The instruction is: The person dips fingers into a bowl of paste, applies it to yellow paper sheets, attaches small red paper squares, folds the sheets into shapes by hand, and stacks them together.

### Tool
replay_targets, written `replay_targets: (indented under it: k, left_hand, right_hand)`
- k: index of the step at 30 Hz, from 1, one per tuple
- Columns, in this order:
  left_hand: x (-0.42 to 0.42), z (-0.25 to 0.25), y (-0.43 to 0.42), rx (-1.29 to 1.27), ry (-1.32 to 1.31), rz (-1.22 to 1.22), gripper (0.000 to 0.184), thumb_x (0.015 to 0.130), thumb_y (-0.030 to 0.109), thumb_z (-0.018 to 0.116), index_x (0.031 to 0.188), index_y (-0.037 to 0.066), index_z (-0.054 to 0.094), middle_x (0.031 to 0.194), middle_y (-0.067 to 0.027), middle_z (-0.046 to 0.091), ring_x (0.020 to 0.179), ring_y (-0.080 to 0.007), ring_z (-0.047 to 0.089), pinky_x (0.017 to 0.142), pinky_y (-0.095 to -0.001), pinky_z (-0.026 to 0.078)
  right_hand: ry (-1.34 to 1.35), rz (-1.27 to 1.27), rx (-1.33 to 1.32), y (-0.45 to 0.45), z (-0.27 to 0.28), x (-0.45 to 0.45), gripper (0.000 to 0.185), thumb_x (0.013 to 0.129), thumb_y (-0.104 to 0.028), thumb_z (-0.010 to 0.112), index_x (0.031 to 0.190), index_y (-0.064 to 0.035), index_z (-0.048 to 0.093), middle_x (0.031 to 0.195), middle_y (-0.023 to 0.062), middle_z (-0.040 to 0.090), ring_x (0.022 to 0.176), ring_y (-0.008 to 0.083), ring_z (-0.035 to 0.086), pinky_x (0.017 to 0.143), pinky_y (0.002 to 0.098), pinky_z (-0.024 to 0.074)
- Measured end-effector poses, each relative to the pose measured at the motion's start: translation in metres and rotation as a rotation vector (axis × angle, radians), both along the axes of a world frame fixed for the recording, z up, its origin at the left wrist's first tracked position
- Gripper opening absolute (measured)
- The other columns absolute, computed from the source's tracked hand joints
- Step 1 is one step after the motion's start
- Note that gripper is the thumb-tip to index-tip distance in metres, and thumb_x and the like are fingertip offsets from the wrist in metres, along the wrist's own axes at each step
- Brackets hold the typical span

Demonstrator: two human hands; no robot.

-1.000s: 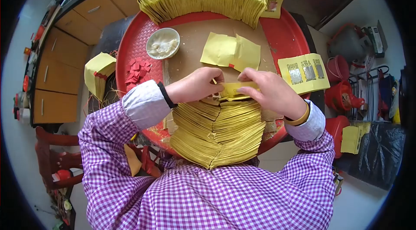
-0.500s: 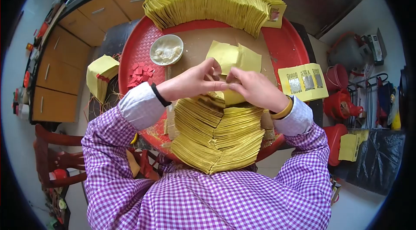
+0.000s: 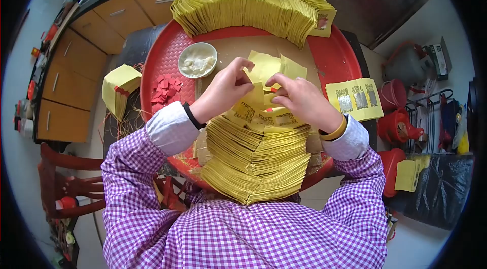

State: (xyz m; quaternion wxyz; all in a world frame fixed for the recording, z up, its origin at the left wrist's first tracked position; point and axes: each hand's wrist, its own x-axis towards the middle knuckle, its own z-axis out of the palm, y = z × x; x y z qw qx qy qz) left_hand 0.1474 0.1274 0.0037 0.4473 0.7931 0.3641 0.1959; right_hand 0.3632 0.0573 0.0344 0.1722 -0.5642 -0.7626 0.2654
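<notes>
My left hand point(image 3: 223, 91) is curled at the left edge of a printed yellow paper sheet point(image 3: 248, 104), its thumb against the upper corner and some fingers hidden. Across from it, my right hand point(image 3: 307, 100) bends thumb and index finger around a small red paper piece point(image 3: 274, 89). Another bit of red shows lower on the sheet. Below my hands lies a thick stack of folded yellow papers point(image 3: 256, 160), creased down the middle. Plain yellow sheets point(image 3: 265, 67) lie just beyond my fingers.
A red round tray point(image 3: 165, 56) carries a bowl of white paste point(image 3: 197, 60), small red paper pieces point(image 3: 165, 90) and a long curved row of folded yellow papers point(image 3: 243, 8). Yellow bundles point(image 3: 120, 89) sit left; printed yellow paper point(image 3: 355, 97) lies right. A wooden chair point(image 3: 68, 180) stands left.
My hands have moved apart from their close pinch. The printed yellow sheet now stands opened between them, and red paper shows by my right fingertips.
</notes>
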Motion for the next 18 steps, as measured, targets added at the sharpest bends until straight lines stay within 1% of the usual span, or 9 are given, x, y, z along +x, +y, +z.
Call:
replay_targets:
  k: [2, 3, 7, 8, 12, 14, 15, 17, 18]
  left_hand:
    - [0.003, -0.001, 0.003, -0.159, -0.046, 0.029, 0.051, 0.084, 0.000, 0.068, 0.129, 0.007, 0.046, 0.085, -0.0054, 0.064, 0.071, -0.0180, 0.060, 0.070, -0.0284, 0.046]
    - [0.005, 0.000, 0.002, -0.160, -0.047, 0.027, 0.051, 0.084, 0.000, 0.068, 0.129, 0.007, 0.046, 0.085, -0.0054, 0.064, 0.071, -0.0180, 0.060, 0.070, -0.0284, 0.046]
    - [0.015, 0.004, -0.008, 0.032, -0.049, -0.159, 0.050, 0.084, -0.002, 0.066, 0.129, 0.009, 0.047, 0.087, -0.0043, 0.065, 0.076, -0.0189, 0.061, 0.081, -0.0296, 0.043]
    - [0.015, 0.003, -0.009, 0.032, -0.050, -0.158, 0.050, 0.084, -0.002, 0.066, 0.129, 0.009, 0.047, 0.087, -0.0043, 0.065, 0.076, -0.0189, 0.061, 0.081, -0.0296, 0.043]
    - [0.015, -0.012, -0.009, 0.509, -0.136, -0.015, 0.042, 0.083, -0.002, 0.064, 0.122, 0.009, 0.054, 0.089, -0.0045, 0.067, 0.080, -0.0195, 0.061, 0.090, -0.0293, 0.039]
    - [0.011, -0.016, -0.008, 0.921, -0.043, -0.041, 0.032, 0.084, -0.001, 0.062, 0.114, 0.009, 0.060, 0.091, -0.0047, 0.067, 0.085, -0.0206, 0.061, 0.086, -0.0287, 0.043]
    - [0.008, -0.017, -0.015, 0.920, -0.041, -0.041, 0.032, 0.084, -0.001, 0.062, 0.114, 0.009, 0.060, 0.091, -0.0047, 0.067, 0.085, -0.0206, 0.061, 0.086, -0.0287, 0.043]
    - [0.000, -0.018, -0.033, 0.362, 0.157, -0.650, 0.012, 0.086, 0.008, 0.065, 0.098, 0.011, 0.066, 0.097, -0.0055, 0.066, 0.088, -0.0213, 0.059, 0.079, -0.0384, 0.046]
    - [0.000, -0.013, -0.033, 0.363, 0.158, -0.645, 0.012, 0.086, 0.008, 0.065, 0.098, 0.011, 0.066, 0.097, -0.0055, 0.066, 0.088, -0.0213, 0.059, 0.079, -0.0384, 0.046]
  right_hand:
    - [-0.013, -0.010, -0.032, -0.003, 0.001, 0.001, 0.030, 0.086, -0.014, 0.068, 0.112, -0.0022, 0.058, 0.079, 0.0112, 0.072, 0.072, 0.0287, 0.069, 0.067, 0.0386, 0.0516]
    - [-0.014, -0.012, -0.033, -0.003, 0.000, 0.001, 0.030, 0.086, -0.014, 0.068, 0.112, -0.0022, 0.058, 0.079, 0.0112, 0.072, 0.072, 0.0287, 0.069, 0.067, 0.0386, 0.0516]
    - [0.023, -0.018, -0.004, -0.005, -0.011, -0.001, 0.024, 0.086, -0.016, 0.067, 0.105, -0.0014, 0.063, 0.079, 0.0140, 0.071, 0.070, 0.0282, 0.068, 0.065, 0.0380, 0.0516]
    - [0.023, -0.018, -0.004, -0.004, -0.009, -0.001, 0.024, 0.086, -0.016, 0.067, 0.105, -0.0014, 0.063, 0.079, 0.0140, 0.071, 0.070, 0.0282, 0.068, 0.065, 0.0380, 0.0516]
    - [-0.100, 0.076, -0.152, 0.009, 0.003, 0.002, 0.020, 0.087, -0.018, 0.065, 0.094, -0.0005, 0.067, 0.080, 0.0149, 0.071, 0.069, 0.0286, 0.067, 0.066, 0.0374, 0.0519]
    - [-0.088, 0.016, -0.147, 0.024, -0.006, 0.010, 0.020, 0.087, -0.019, 0.064, 0.087, 0.0001, 0.068, 0.079, 0.0131, 0.071, 0.064, 0.0294, 0.064, 0.066, 0.0377, 0.0519]
    - [-0.086, 0.017, -0.148, 0.033, -0.012, 0.016, 0.020, 0.087, -0.019, 0.064, 0.087, 0.0001, 0.068, 0.079, 0.0131, 0.071, 0.064, 0.0294, 0.064, 0.066, 0.0377, 0.0519]
    - [-0.193, 0.000, 0.182, 0.048, -0.023, 0.028, 0.020, 0.088, -0.020, 0.064, 0.094, -0.0016, 0.068, 0.081, 0.0105, 0.070, 0.066, 0.0272, 0.063, 0.067, 0.0372, 0.0518]
    - [-0.194, 0.005, 0.184, 0.049, -0.025, 0.029, 0.020, 0.088, -0.020, 0.064, 0.094, -0.0016, 0.068, 0.081, 0.0105, 0.070, 0.066, 0.0272, 0.063, 0.067, 0.0372, 0.0518]
